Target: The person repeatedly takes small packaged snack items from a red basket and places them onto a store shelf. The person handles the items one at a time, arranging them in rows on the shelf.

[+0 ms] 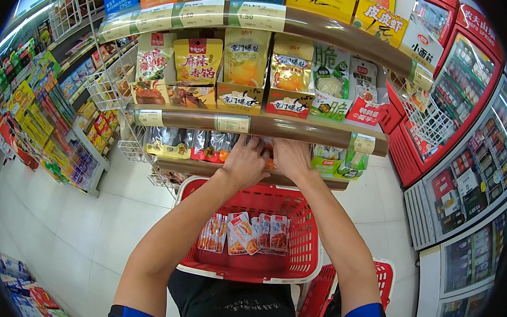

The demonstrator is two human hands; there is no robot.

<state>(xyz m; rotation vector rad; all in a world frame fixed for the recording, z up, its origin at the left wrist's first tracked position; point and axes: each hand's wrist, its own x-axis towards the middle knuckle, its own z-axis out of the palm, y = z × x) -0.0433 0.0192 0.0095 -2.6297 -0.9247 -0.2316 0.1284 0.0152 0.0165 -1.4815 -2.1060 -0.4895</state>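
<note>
Both arms reach forward to a low tier of a snack shelf. My left hand [248, 160] is at the tier's front, fingers bent under the brown shelf edge [260, 125]. Beside it, my right hand [291, 157] reaches under the same edge, its fingertips hidden. Reddish packaging shows between the hands; whether either holds it I cannot tell. Dark snack packets [212, 145] stand left of them, green packets [340, 163] to the right. Below my forearms, a red plastic shopping basket [244, 272] with a white rim contains several small snack pouches [242, 233].
Upper tiers hold boxed snack pouches [245, 59]. A wire rack [112, 80] adjoins the shelf's left side. Red drink coolers [446, 93] and glass-door fridges [469, 193] line the right. Another red basket [384, 280] is at lower right. A snack display [42, 119] stands left.
</note>
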